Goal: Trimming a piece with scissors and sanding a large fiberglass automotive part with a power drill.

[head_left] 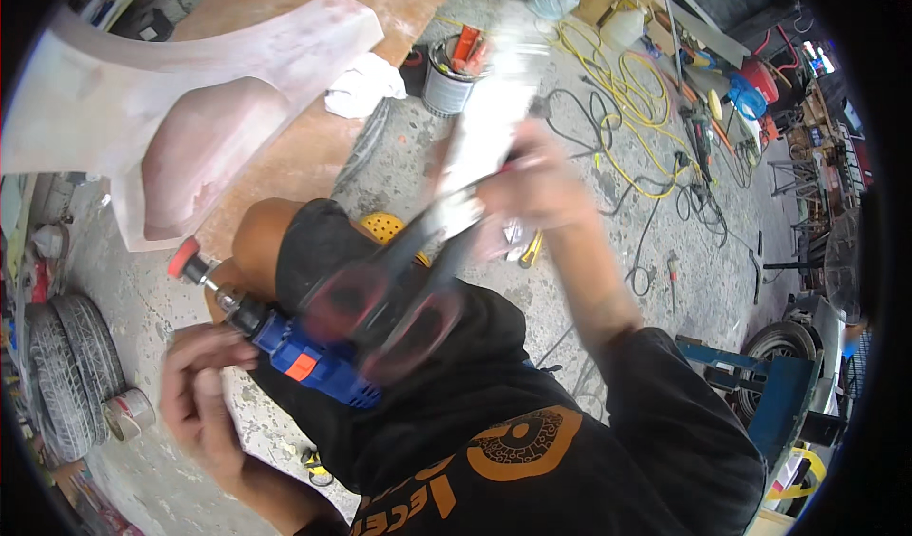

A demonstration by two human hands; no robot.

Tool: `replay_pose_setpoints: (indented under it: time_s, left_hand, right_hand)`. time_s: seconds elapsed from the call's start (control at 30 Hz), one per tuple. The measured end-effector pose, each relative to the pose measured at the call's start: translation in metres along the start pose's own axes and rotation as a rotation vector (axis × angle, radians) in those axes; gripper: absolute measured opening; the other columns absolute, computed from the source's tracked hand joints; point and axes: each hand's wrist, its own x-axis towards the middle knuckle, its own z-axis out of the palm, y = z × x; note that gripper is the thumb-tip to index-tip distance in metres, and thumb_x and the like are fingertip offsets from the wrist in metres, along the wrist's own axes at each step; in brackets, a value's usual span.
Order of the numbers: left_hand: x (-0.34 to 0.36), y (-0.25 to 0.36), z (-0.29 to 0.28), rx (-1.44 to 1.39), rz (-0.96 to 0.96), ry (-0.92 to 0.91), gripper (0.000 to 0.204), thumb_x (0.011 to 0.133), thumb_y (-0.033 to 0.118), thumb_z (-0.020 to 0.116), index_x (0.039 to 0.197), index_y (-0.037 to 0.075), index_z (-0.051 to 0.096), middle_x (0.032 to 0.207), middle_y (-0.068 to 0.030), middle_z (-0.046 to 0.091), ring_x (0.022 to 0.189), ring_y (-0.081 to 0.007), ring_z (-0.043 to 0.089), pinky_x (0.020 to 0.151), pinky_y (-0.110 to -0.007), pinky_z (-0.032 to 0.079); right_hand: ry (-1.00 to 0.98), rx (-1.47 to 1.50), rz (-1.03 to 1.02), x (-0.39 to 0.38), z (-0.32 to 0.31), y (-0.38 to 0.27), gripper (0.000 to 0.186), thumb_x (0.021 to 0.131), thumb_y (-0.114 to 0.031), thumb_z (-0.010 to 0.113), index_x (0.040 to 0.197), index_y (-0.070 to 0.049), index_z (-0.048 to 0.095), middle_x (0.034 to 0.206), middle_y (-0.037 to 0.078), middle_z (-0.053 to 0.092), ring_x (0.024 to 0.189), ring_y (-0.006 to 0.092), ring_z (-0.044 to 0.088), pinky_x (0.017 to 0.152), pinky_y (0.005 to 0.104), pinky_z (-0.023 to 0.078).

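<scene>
A: What have we got in the grip? We see the right hand [537, 189] closed round the blade end of some scissors [407, 253], handles hanging over the lap [484, 322].

B: Same here, though blur hides our finger placement. We can't tell if that pale streak [499, 109] above is blade or something else. Held that end, the loops stay free, we reckon.

A: And our left hand [211, 384]? Fingers half-curled by the blue drill [328, 373]; can't tell if they touch it.

B: The drill lies on our lap, probably to keep it handy, its red pad [180, 257] pointing away from us.

A: Counts?

B: One pair of scissors with two loops, one drill, one pad. Further out, one pale panel [123, 109] on a brown board [309, 156], likely to spare it the concrete, one white cloth [364, 85], one open can [446, 92], and two tyres [62, 379] at left.
</scene>
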Motion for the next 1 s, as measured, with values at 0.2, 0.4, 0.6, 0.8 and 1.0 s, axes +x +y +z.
replay_pose_setpoints:
  time_s: [0.2, 0.4, 0.6, 0.8, 1.0]
  left_hand:
    - [-0.081, -0.036, -0.013, -0.727, -0.115, -0.126, 0.06, 0.098, 0.037, 0.069, 0.128, -0.011, 0.047, 0.097, -0.0224, 0.062, 0.062, -0.0261, 0.065, 0.057, -0.03, 0.058]
    - [-0.155, -0.064, -0.025, -1.378, -0.155, 0.011, 0.047, 0.099, 0.015, 0.068, 0.129, -0.013, 0.046, 0.124, -0.0265, 0.056, 0.097, -0.0391, 0.066, 0.07, -0.046, 0.062]
    - [-0.176, -0.08, -0.057, -1.335, -0.207, 0.116, 0.051, 0.093, 0.029, 0.074, 0.117, -0.012, 0.057, 0.101, -0.0209, 0.056, 0.078, -0.0309, 0.061, 0.064, -0.038, 0.056]
    - [-0.186, -0.126, -0.107, -1.403, -0.236, -0.419, 0.055, 0.094, 0.031, 0.071, 0.121, -0.016, 0.057, 0.099, -0.0335, 0.064, 0.08, -0.0456, 0.069, 0.067, -0.051, 0.058]
    - [-0.254, -0.129, -0.11, -1.5, -0.251, 0.002, 0.052, 0.098, 0.023, 0.066, 0.135, -0.011, 0.054, 0.121, -0.035, 0.063, 0.107, -0.0416, 0.068, 0.082, -0.054, 0.057]
  right_hand:
    - [-0.56, -0.11, -0.06, 0.099, 0.192, -0.01, 0.034, 0.083, -0.023, 0.085, 0.104, 0.001, 0.073, 0.089, 0.009, 0.073, 0.082, 0.0129, 0.066, 0.071, 0.0288, 0.051]
    - [-0.81, -0.205, 0.103, 0.103, 0.275, 0.036, 0.056, 0.081, -0.046, 0.078, 0.091, 0.008, 0.067, 0.08, 0.017, 0.065, 0.079, 0.017, 0.063, 0.069, 0.034, 0.051]
    - [-0.946, -0.019, 0.151, 0.119, 0.285, 0.037, 0.036, 0.075, -0.025, 0.075, 0.066, 0.005, 0.059, 0.058, 0.002, 0.051, 0.055, 0.0113, 0.046, 0.051, 0.0369, 0.038]
    - [-1.053, -0.056, 0.11, 0.129, 0.309, 0.035, 0.036, 0.075, -0.027, 0.075, 0.072, 0.006, 0.06, 0.059, 0.006, 0.053, 0.059, 0.0144, 0.049, 0.056, 0.0365, 0.042]
    - [-1.09, -0.006, -0.011, 0.133, 0.311, 0.045, 0.043, 0.073, -0.029, 0.078, 0.073, 0.009, 0.06, 0.06, 0.011, 0.053, 0.059, 0.0185, 0.05, 0.056, 0.0391, 0.041]
